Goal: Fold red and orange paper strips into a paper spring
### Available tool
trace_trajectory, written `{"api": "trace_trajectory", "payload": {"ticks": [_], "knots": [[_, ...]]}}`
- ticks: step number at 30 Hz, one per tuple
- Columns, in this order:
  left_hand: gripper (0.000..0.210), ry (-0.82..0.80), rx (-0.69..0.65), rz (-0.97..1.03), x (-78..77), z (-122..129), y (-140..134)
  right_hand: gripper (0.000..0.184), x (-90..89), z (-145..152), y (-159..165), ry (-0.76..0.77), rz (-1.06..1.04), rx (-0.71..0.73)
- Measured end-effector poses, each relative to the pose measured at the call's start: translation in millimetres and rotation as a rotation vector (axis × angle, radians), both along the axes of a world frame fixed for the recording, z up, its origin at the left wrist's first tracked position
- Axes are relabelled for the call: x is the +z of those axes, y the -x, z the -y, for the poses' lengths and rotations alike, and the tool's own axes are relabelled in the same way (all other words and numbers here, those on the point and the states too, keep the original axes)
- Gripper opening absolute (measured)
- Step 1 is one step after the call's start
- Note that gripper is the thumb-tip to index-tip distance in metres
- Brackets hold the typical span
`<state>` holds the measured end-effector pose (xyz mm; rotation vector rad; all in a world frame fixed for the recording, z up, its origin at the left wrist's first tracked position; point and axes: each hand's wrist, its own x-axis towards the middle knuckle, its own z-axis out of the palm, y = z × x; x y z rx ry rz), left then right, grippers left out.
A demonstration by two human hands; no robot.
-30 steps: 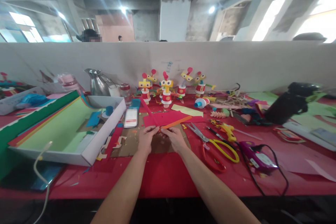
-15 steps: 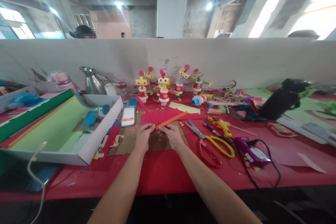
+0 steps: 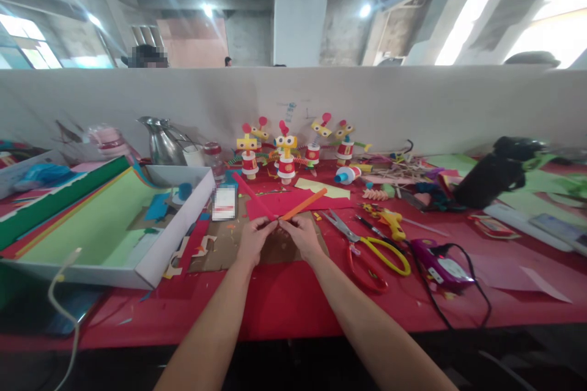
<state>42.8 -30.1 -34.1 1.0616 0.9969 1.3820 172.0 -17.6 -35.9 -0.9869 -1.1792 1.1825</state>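
My left hand (image 3: 254, 239) and my right hand (image 3: 300, 237) meet over a brown cardboard sheet (image 3: 213, 250), fingertips nearly touching. Both are closed in a pinch at the spot where two paper strips come together. An orange paper strip (image 3: 305, 203) slants up to the right from the fingers. To the left runs a red paper strip (image 3: 250, 191). The joined ends are mostly hidden by my fingertips. Just beyond lies a flat piece of red paper (image 3: 293, 200). Right of my right hand rest scissors (image 3: 351, 235) with one yellow and one red handle.
Several paper-cup figures (image 3: 287, 165) stand at the back, one cup figure (image 3: 348, 175) on its side. A white box (image 3: 183, 214) of coloured paper is at left. To the right are a yellow glue gun (image 3: 393, 225), a purple device (image 3: 443, 266) with a black cable, and a black bottle (image 3: 488, 177).
My hands have drawn closer together at the strips' meeting point. The red strip's far end has swung left and slightly down; the orange strip's far end sits a little higher.
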Motion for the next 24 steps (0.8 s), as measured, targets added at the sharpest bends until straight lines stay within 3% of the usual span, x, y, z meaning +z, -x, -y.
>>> {"api": "trace_trajectory", "payload": {"ticks": [7, 14, 20, 24], "knots": [[0.023, 0.008, -0.017, 0.064, -0.6, -0.6, -0.3, 0.025, 1.6, 0.3, 1.3, 0.054, -0.078, 0.069], [0.026, -0.012, 0.05, 0.068, -4.1, -1.0, -2.2, 0.024, 4.8, 5.6, 3.0, -0.029, 0.005, 0.02], [0.027, -0.009, 0.02, 0.073, -6.6, -1.9, -1.9, 0.026, 2.9, 4.1, 1.4, -0.025, 0.02, 0.016], [0.026, 0.011, 0.068, 0.105, -7.3, -3.8, -1.4, 0.034, -1.3, 0.4, 1.3, 0.028, -0.037, 0.051]]}}
